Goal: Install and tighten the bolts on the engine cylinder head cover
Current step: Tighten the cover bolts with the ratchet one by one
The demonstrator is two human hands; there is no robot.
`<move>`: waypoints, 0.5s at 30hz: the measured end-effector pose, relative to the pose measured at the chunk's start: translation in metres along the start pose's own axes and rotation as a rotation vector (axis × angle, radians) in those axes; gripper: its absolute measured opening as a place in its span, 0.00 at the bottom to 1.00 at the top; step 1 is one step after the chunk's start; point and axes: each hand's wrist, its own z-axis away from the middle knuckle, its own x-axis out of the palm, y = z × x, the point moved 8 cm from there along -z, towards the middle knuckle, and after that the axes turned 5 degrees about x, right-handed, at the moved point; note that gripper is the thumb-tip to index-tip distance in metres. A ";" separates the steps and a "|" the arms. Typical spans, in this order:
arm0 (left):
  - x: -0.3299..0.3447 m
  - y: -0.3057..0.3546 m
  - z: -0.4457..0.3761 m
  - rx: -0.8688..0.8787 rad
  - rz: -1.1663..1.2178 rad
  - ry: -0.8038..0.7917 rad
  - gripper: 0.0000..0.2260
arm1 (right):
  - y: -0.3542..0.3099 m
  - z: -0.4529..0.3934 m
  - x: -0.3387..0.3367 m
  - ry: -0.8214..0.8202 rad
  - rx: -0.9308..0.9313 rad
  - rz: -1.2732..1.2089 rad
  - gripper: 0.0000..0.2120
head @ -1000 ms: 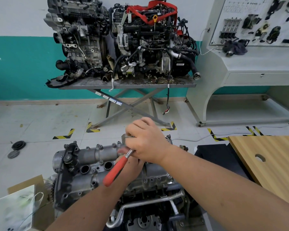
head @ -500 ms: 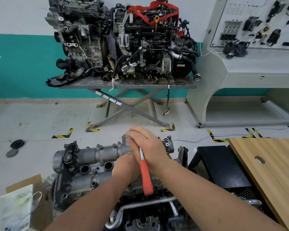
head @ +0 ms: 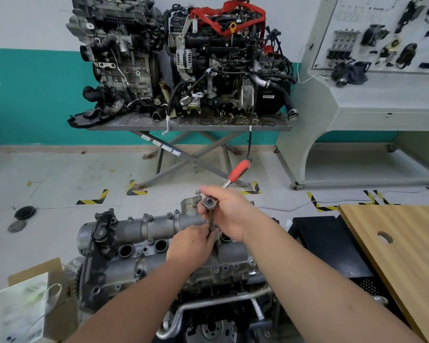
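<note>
The grey cylinder head cover (head: pixel 139 229) lies across the engine below me, with small bolts along its edges and round plug holes in a row. My right hand (head: pixel 229 214) grips the head of a ratchet wrench (head: pixel 238 170); its red handle points up and away from me. A dark extension bar (head: pixel 211 225) hangs down from the ratchet head toward the cover. My left hand (head: pixel 191 245) pinches the lower end of that bar just above the cover. The bolt under the socket is hidden by my fingers.
A wooden table (head: pixel 406 243) stands at the right, with a black box (head: pixel 332 243) beside the engine. A cardboard box and plastic bag (head: pixel 25 305) sit at lower left. Two engines on a scissor stand (head: pixel 183 125) and a display bench (head: pixel 369 107) are behind.
The red ratchet handle has swung from pointing down toward me to pointing up and away. My left hand has come out from beneath my right and now pinches the extension bar.
</note>
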 end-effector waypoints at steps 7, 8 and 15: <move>0.004 -0.003 -0.001 0.006 0.014 -0.017 0.17 | -0.006 -0.011 0.011 0.053 -0.085 0.055 0.09; 0.004 -0.003 0.000 0.009 0.011 -0.024 0.17 | -0.001 -0.010 0.012 0.034 -0.079 -0.019 0.10; 0.005 -0.002 -0.003 0.025 -0.018 -0.021 0.17 | -0.002 -0.007 0.009 -0.059 -0.093 -0.110 0.15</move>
